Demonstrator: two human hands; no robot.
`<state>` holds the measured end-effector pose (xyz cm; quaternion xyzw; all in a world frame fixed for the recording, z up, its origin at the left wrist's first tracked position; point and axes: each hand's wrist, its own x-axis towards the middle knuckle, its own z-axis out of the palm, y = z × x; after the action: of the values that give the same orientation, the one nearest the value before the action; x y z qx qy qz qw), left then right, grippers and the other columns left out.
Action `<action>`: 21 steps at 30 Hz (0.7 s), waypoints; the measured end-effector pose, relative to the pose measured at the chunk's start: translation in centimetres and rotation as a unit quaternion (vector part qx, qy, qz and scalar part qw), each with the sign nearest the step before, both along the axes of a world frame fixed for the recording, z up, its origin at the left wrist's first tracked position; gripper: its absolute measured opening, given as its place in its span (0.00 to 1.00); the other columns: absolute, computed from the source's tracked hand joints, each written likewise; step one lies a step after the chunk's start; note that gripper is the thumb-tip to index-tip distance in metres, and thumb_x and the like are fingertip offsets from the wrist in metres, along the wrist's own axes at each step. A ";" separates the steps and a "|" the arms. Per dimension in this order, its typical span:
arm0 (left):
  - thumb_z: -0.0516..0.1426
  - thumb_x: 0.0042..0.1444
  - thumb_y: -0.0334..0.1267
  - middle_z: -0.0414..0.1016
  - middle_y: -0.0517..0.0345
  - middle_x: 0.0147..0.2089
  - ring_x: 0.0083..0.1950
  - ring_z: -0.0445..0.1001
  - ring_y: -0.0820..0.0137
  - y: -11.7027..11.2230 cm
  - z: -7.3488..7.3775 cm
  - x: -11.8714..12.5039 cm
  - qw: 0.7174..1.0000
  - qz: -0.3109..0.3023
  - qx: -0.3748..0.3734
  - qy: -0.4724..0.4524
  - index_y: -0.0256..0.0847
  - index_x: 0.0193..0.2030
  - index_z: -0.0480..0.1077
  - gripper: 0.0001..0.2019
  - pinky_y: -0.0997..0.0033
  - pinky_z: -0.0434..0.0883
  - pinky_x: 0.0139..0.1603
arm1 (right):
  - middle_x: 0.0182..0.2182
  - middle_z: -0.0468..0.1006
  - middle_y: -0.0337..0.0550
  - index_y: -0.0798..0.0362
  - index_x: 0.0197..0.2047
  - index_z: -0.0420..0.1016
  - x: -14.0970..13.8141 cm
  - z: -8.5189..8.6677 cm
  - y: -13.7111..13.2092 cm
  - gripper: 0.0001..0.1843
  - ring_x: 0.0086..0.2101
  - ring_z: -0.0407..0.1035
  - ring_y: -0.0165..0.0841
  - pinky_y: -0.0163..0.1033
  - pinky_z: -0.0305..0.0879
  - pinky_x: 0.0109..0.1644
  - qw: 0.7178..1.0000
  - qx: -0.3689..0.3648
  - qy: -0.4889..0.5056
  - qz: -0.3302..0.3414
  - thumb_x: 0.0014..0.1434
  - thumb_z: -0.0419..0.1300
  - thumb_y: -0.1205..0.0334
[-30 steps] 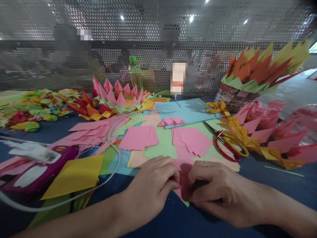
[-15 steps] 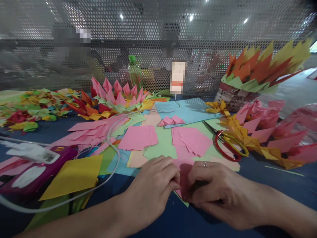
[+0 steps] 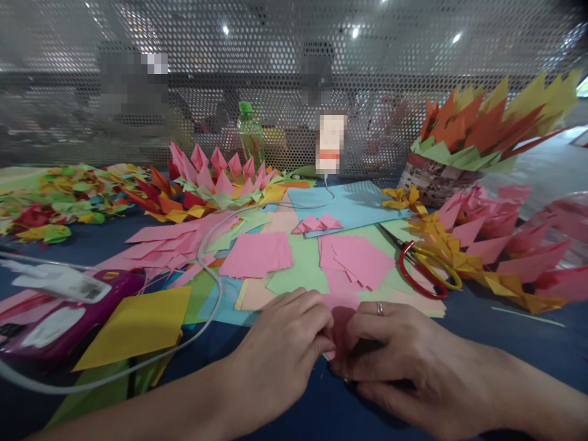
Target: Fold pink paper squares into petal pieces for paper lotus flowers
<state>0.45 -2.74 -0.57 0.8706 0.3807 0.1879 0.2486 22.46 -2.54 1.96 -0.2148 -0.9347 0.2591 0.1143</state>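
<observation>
My right hand pinched the pink sheet near its six o'clock corner; my left hand curled at its nine o'clock edge, grip untellable. Scissors lay towards two o'clock.

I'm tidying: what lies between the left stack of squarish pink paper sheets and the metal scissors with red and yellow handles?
In the head view, flat pale green paper and another squarish pink paper stack.
</observation>
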 end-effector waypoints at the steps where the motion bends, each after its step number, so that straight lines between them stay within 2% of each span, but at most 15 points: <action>1: 0.53 0.63 0.28 0.69 0.59 0.38 0.41 0.65 0.67 0.0 0.1 0.0 1.000 0.003 -0.007 -0.002 0.40 0.34 0.64 0.06 0.65 0.62 0.43 | 0.41 0.74 0.41 0.53 0.44 0.79 0.0 0.0 0.0 0.11 0.42 0.68 0.30 0.36 0.62 0.44 1.000 0.000 0.000 0.000 0.62 0.56 0.69; 9: 0.57 0.60 0.29 0.67 0.60 0.40 0.44 0.65 0.66 0.0 0.4 0.1 0.998 0.045 -0.045 0.003 0.41 0.37 0.65 0.04 0.64 0.61 0.45 | 0.40 0.73 0.42 0.53 0.41 0.79 0.0 0.2 -0.2 0.09 0.41 0.68 0.30 0.36 0.62 0.44 1.000 -0.005 -0.004 -0.011 0.62 0.57 0.69; 13: 0.58 0.58 0.28 0.66 0.60 0.43 0.47 0.64 0.65 -0.1 0.4 0.2 0.997 0.065 -0.048 -0.005 0.42 0.40 0.65 0.07 0.62 0.61 0.47 | 0.39 0.72 0.41 0.53 0.40 0.79 0.0 0.1 -0.2 0.08 0.40 0.67 0.30 0.37 0.62 0.44 1.000 -0.007 -0.015 -0.013 0.62 0.57 0.68; 21: 0.55 0.59 0.25 0.65 0.59 0.45 0.49 0.64 0.65 0.2 0.5 -0.1 0.995 0.078 -0.054 -0.023 0.43 0.43 0.65 0.09 0.61 0.62 0.50 | 0.40 0.73 0.41 0.52 0.41 0.79 -0.2 0.2 0.0 0.08 0.42 0.67 0.31 0.37 0.62 0.45 0.999 -0.025 -0.020 -0.015 0.61 0.58 0.67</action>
<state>0.31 -2.51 -0.06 0.8192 0.4508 0.2061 0.2885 22.30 -2.55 2.20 -0.2365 -0.9268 0.2763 0.0939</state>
